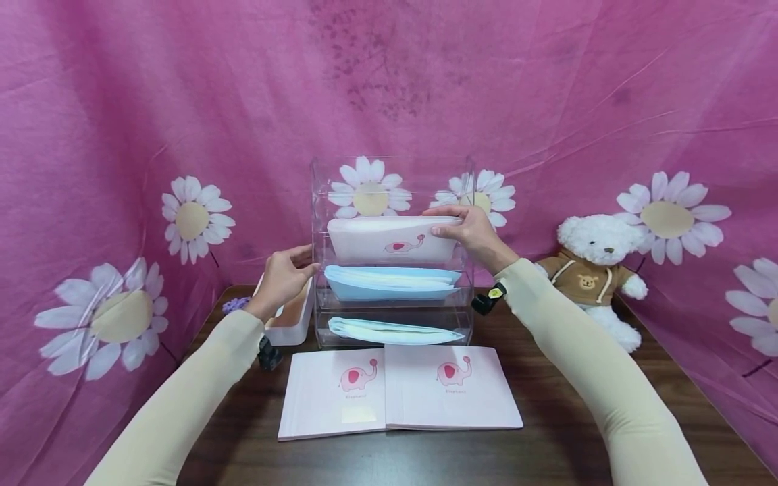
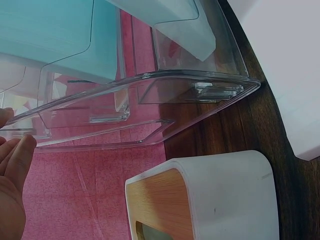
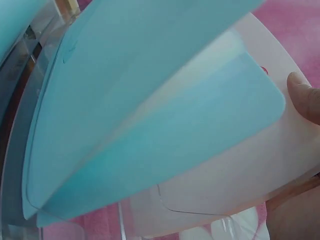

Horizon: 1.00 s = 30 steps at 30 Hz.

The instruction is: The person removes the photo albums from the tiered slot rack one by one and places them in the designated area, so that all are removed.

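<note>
My right hand (image 1: 471, 233) is up at the top shelf of the clear acrylic rack (image 1: 468, 202), fingers curled over the right end of the pink elephant pouch (image 1: 389, 243) and thumb pressed to its face, so the pouch is pinched between them; in the right wrist view only my thumb tip (image 3: 302, 95) shows against the pale pink sheet, with the blue folders (image 3: 150, 125) fanned out just below and in front of it. The pouch lies lengthwise in that top tier, stretching away from my fingertips toward the rack's left wall. My left hand (image 1: 282, 277) sits at the rack's left side, fingers loosely spread and only lightly bent, holding nothing; the fingertips (image 2: 20, 150) lie at the clear side wall, and I cannot tell whether they quite touch it. Just under that palm is a white box with a wooden inside (image 2: 210, 200), standing on the dark wooden table (image 1: 577, 432) close against the rack. Beneath my right fingers, the middle tier holds the blue folders with a cream one among them, and the bottom tier holds a flatter pale blue stack (image 1: 389, 329). Nearer to me than both hands, two pink elephant booklets (image 1: 398, 391) lie flat side by side, edges touching. Well off beyond my right wrist sits a white teddy bear in a brown hoodie (image 1: 592, 270), against the pink daisy cloth (image 1: 121, 135)
</note>
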Available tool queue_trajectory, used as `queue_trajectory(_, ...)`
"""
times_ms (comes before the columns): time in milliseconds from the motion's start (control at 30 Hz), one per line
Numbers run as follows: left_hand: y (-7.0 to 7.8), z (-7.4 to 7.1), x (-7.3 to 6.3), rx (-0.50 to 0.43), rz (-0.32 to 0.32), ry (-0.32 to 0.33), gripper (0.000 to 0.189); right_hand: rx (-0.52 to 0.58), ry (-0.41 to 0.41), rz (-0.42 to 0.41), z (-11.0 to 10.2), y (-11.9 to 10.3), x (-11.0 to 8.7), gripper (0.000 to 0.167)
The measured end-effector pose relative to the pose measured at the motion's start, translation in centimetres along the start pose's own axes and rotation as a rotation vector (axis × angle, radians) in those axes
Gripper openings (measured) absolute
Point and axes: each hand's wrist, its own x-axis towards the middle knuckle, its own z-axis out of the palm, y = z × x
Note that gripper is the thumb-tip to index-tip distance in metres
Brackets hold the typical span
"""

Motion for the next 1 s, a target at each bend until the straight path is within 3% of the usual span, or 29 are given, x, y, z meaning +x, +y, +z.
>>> queue_trajectory(133,0.1,0.0,0.0,0.001,0.007,0.008,0.053,-0.052,0.025,-0.007,0.0,-0.3,0.1,0.033)
queue_trajectory(467,0.0,0.1,-0.1,0.008,-0.011,-0.005,0.056,-0.045,0.129,-0.052,0.3,-0.5,0.2,0.031)
queue_trajectory(733,0.0,0.3,-0.2,0.005,-0.015,-0.011,0.054,0.056,0.213,-0.080,-0.5,-1.8,-0.2,0.032)
queue_trajectory(1000,0.0,0.2,-0.1,0.008,-0.018,-0.004,0.056,0.113,0.288,-0.184,-0.6,-3.8,-0.4,0.030)
